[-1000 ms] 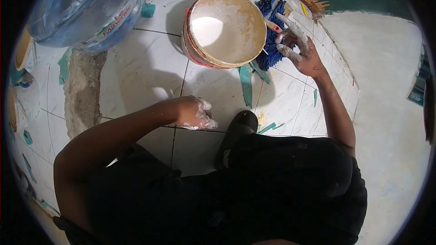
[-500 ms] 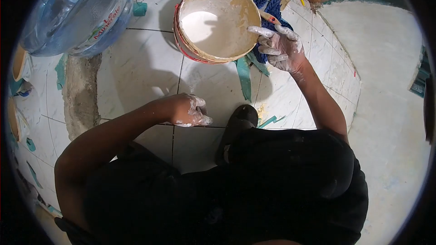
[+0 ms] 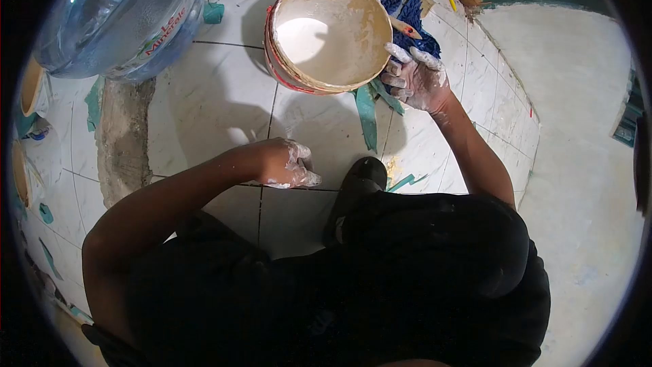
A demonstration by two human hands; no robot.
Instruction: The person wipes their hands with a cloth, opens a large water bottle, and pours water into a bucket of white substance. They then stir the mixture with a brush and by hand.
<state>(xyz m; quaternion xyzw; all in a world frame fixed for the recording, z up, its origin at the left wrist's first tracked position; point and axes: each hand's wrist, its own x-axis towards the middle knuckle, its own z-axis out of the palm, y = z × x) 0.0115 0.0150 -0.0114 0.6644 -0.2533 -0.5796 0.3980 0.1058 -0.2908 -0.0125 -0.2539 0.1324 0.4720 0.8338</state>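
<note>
Right hand (image 3: 415, 80) presses open, spread fingers against the paint bucket (image 3: 363, 44). A blue mop cloth (image 3: 412, 8) crowds just beyond that hand. Left hand (image 3: 288, 163), curled closed and empty, rests on the floor (image 3: 204, 109), with a black shoe (image 3: 360, 180) beside it.

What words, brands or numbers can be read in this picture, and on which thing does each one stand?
"Minerale": red letters on the label of the clear water jug; the print around this word is too small to read.
Bucket: no text can be read on it; its wall is smeared with paint.
Coloured object at the right edge: too blurred to read.
</note>
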